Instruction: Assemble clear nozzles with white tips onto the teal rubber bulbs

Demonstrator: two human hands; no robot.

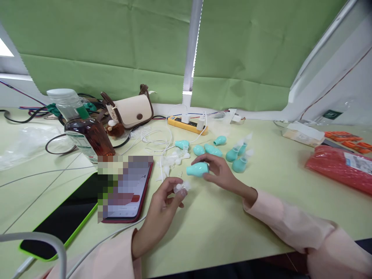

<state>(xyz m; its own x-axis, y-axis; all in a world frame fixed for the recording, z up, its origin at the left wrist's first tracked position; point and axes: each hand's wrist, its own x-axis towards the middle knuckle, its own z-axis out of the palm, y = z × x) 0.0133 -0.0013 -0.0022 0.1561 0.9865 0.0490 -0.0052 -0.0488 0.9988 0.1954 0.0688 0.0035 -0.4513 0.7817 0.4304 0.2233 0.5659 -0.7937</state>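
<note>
lower left: black-screened phone (64,213) on pale table (273,170). lower centre: left hand (162,207), thumb and fingers pinching small clear plastic piece (180,187). just beyond: loose clear parts (176,157), scattered. centre: teal bulb (197,169) held sideways in grasp of right hand (220,172), narrow end toward left. right of centre: tipped bulbs (239,164), clear tips up. step in hand seems pairing piece with bulb, still apart; next move probably calls for lining piece up with narrow end.
</note>
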